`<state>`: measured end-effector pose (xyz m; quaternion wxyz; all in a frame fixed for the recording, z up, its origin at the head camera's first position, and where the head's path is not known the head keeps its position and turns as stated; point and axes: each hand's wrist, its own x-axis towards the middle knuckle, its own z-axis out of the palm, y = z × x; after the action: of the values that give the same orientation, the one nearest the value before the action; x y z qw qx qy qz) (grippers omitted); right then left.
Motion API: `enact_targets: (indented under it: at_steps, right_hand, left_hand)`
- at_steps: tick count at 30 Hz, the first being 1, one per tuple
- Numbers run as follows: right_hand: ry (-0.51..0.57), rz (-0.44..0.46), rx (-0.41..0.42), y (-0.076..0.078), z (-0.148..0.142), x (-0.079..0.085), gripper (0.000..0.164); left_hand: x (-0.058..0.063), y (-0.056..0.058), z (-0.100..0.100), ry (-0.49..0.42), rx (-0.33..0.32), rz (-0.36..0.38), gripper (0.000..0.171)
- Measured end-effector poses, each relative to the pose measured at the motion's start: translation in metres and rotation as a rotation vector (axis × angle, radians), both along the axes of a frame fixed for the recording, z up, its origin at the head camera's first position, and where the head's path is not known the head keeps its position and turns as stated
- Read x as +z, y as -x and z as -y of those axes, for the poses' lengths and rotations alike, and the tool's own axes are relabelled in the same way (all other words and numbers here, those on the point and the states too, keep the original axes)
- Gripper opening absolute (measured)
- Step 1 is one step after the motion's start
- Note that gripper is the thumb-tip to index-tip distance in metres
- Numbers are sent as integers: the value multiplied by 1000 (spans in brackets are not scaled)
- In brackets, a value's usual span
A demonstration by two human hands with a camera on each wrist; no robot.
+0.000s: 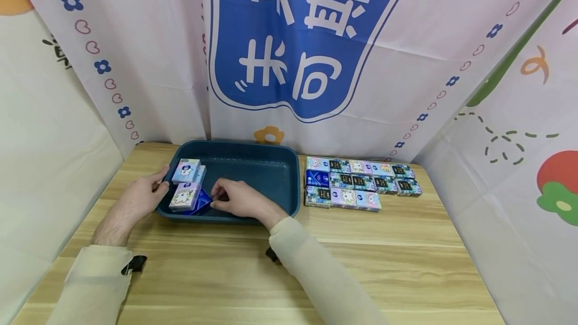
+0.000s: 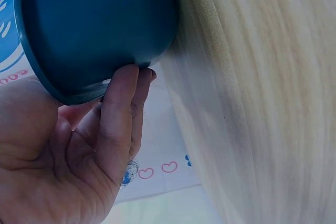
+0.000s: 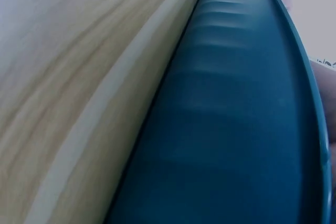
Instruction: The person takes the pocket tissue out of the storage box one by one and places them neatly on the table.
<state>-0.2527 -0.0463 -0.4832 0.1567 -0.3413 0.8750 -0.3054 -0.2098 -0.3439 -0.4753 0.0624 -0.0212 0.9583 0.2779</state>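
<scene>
A dark teal tray (image 1: pixel 244 217) stands on the table, with several small tissue packs in its left end. My left hand (image 1: pixel 141 197) grips the tray's left end; in the left wrist view its fingers bear against the outer wall below the rim. My right hand (image 1: pixel 239 198) reaches inside over the front rim, and its thumb and fingertips pinch the edge of a dark blue tissue pack (image 1: pixel 204 200). That pack lies turned at an angle, partly under a lilac tissue pack (image 1: pixel 184 197). Behind these sits a light blue tissue pack (image 1: pixel 185 171), overlapping another one.
Right of the tray, several tissue packs (image 1: pixel 352 182) lie in three close rows, including one dark blue pack (image 1: pixel 317 178). Wood-grain tabletop (image 1: pixel 217 275) extends in front. A printed curtain (image 1: pixel 171 64) hangs close behind the tray, with more cloth at both sides.
</scene>
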Motion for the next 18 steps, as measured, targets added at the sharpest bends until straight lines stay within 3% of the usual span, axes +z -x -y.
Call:
enact_targets:
  at_steps: [10,18]
  right_hand:
    - [-112,-303,80,-5,16,8,51]
    - [-190,-269,81,-7,42,5,58]
  left_hand:
    - [0,0,-1,6,-2,-7,65]
    - [-1,1,0,4,-7,2,66]
